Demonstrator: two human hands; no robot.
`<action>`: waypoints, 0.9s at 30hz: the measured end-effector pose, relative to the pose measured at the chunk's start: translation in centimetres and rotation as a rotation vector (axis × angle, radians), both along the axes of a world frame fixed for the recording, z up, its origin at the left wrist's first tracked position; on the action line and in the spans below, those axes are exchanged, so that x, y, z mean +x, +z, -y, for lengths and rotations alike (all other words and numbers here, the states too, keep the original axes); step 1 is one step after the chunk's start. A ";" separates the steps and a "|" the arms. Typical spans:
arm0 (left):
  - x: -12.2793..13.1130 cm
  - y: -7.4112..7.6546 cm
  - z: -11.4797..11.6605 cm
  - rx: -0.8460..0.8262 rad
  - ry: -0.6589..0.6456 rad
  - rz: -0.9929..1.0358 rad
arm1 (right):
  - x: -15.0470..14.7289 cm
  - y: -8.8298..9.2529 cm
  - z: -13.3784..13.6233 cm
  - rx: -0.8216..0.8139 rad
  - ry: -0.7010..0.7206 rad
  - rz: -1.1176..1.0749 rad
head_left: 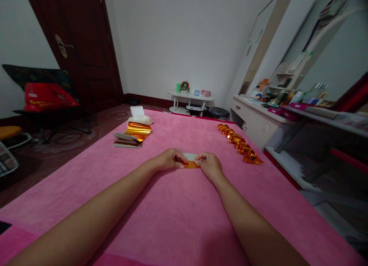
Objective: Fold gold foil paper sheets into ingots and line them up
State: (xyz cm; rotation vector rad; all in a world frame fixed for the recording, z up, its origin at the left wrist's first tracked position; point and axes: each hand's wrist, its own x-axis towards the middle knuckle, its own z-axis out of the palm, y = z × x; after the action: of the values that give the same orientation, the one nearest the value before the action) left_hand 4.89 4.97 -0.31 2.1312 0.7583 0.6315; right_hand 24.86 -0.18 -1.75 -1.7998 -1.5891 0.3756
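Both ends: left hand (171, 159) and right hand (211, 165) pinched a gold-and-grey paper (191, 165).
Pink cloth (178, 212): lay beneath the paper.
Folded gold pieces (239, 142): lined the right side.

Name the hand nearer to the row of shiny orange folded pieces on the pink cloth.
Right. The right hand is left of the folded pieces, at the right end of the small sheet; the left hand is farther left, at the sheet's other end.

Bare forearms (96, 209) are tapering toward the wrists (156, 163), the left hand (170, 159) and right hand (210, 166) likewise showing bare.
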 end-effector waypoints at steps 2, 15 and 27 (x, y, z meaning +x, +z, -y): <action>-0.5 0.3 -0.2 -0.001 -0.085 0.025 | -0.2 0.3 0.3 0.007 -0.006 0.018; -0.1 -0.6 -0.3 -0.003 -0.126 0.099 | -11.7 1.0 6.0 0.037 0.321 0.058; -0.1 -0.6 -0.8 0.065 -0.178 0.034 | -5.6 2.4 7.2 -0.251 0.236 0.216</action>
State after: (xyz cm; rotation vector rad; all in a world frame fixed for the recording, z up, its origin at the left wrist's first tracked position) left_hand 4.76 5.72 -0.87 2.2120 0.5289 0.6021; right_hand 19.22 -7.39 0.66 -1.8933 -1.9894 0.5237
